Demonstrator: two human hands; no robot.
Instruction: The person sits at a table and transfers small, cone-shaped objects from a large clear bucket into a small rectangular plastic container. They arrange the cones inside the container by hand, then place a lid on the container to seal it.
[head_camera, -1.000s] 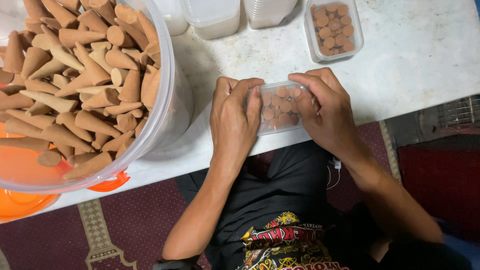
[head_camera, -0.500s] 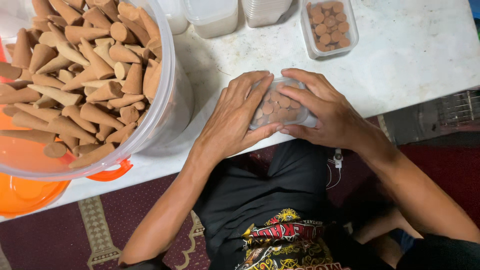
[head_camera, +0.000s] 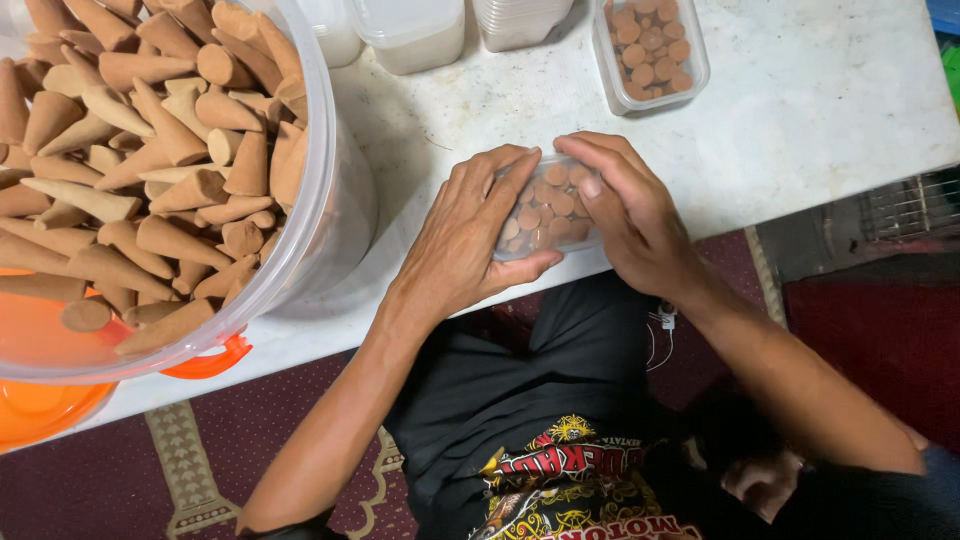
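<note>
Landmark: a small clear plastic box packed with brown cones standing point down, round bases showing. It lies on the white bench, close to the near edge. All places below are given from this box.

Far left of the box: a large clear tub heaped with loose tan cones. It stands on the bench well apart from the box. Its left side and top run out of view.

Below the tub: an orange lid or basin juts past the bench edge. Which of the two it is cannot be told.

Left hand: it lies against the box's left side, palm low, thumb hooked under the near edge. The fingers curve over the top left corner, seemingly to steady the box and keep the cones from tipping.

The box itself: gripped from both sides, resting on the bench or lifted just off it; the hands hide its base and ends. Whether a lid is on cannot be told.

Right hand: it clasps the box's right side. The fingers bend over the far edge and press on the top, so both hands are closed around the box.

Beyond the box, above: empty clear containers, cut off by the frame's top edge.

Above and right of the box: a second filled box, open side up, set apart on the bench.

Nearer than the box: the person's lap in dark clothing, above a dark red patterned carpet.
</note>
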